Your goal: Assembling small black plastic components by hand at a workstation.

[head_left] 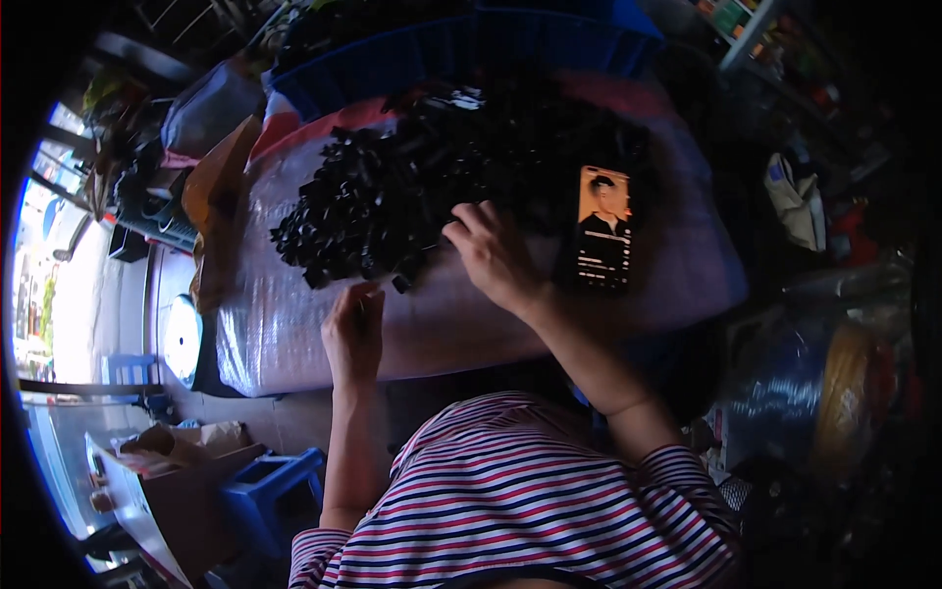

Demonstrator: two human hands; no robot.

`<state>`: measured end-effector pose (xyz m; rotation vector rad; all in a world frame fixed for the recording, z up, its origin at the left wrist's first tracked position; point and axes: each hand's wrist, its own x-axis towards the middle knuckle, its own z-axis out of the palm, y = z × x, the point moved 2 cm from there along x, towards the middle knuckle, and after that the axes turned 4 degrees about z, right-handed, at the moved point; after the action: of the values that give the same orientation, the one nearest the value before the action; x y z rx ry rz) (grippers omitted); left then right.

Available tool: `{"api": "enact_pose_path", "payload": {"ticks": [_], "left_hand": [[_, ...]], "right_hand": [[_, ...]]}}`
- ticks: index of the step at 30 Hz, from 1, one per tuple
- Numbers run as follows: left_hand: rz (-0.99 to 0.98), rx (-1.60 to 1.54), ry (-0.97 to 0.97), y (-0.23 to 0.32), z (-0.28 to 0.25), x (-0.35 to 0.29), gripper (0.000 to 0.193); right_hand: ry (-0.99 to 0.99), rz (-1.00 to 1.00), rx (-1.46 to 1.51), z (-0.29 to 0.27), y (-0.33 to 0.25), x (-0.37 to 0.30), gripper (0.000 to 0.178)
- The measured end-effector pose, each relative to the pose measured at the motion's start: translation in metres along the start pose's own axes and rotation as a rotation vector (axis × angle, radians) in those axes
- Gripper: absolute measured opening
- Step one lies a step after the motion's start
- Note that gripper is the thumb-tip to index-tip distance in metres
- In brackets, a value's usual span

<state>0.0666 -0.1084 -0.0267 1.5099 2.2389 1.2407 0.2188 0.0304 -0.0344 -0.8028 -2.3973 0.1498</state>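
A large heap of small black pieces [358, 201], glossy and apparently plastic, covers much of the pale sheet-covered work surface [294, 339]. My left hand [353, 329] is at the near edge of the heap, its fingers curled closed in a pinch. What they hold, if anything, I cannot make out. One black piece [401, 283] lies just to the right of those fingertips. My right hand [491, 257] reaches over the near side of the heap with its fingers bent and slightly apart. Nothing shows between them.
A lit phone [603, 231] stands or lies on the surface to the right of the heap. Blue plastic crates [383, 64] line the far side. At lower left are a blue stool [270, 486] and a cardboard box [186, 501]. Clear plastic wrapping [775, 393] is at right.
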Motion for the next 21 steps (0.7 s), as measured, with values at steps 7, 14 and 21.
{"api": "enact_pose_path", "payload": {"ticks": [7, 14, 21], "left_hand": [[0.096, 0.336, 0.007, 0.018, 0.035, 0.011, 0.013], [0.199, 0.142, 0.008, 0.012, 0.028, -0.002, 0.017], [-0.075, -0.502, 0.04, -0.011, 0.022, -0.001, 0.016]], "right_hand": [[-0.006, -0.054, -0.064, 0.005, -0.002, -0.003, 0.01], [-0.024, -0.01, -0.027, 0.006, -0.003, -0.004, 0.013], [0.115, 0.001, 0.249, 0.0, -0.004, -0.002, 0.018]]}}
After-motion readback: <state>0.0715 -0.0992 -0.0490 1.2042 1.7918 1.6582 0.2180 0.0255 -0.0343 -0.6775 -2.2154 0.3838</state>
